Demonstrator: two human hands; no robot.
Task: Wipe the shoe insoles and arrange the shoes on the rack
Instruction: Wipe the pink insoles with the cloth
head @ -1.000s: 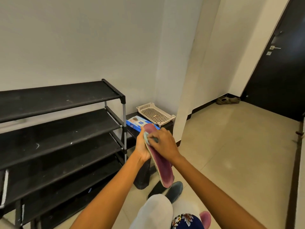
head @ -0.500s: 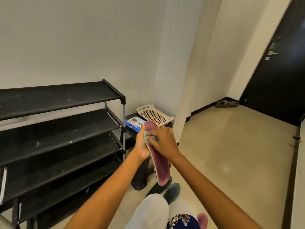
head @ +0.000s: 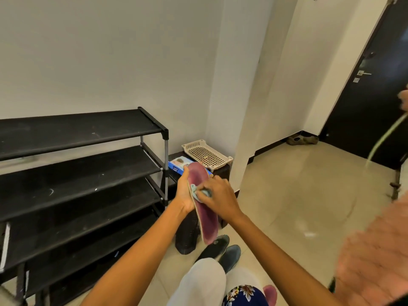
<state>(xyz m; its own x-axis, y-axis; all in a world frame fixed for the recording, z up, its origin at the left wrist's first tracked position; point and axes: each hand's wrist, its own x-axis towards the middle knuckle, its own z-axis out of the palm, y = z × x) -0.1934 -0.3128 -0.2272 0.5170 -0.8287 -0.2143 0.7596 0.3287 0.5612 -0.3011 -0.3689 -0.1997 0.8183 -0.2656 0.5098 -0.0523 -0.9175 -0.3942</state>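
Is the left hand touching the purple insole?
Touching. The head view shows the left hand holding the insole from behind, its fingertips curled over the far edge.

I note: insole (head: pixel 204 208) maroon-purple with a pale tan edge. Cloth (head: pixel 196 192) light teal. Rack (head: pixel 77 173) black, with grey posts. Basket (head: pixel 207 154) cream, with a grid of holes. Box (head: pixel 177 165) blue and white. Shoes (head: pixel 220 250) dark teal-grey. Stool (head: pixel 189 230) black. Door (head: pixel 375 96) black. Floor (head: pixel 298 195) beige tile. Fabric at my lap (head: pixel 242 294) navy with flowers.
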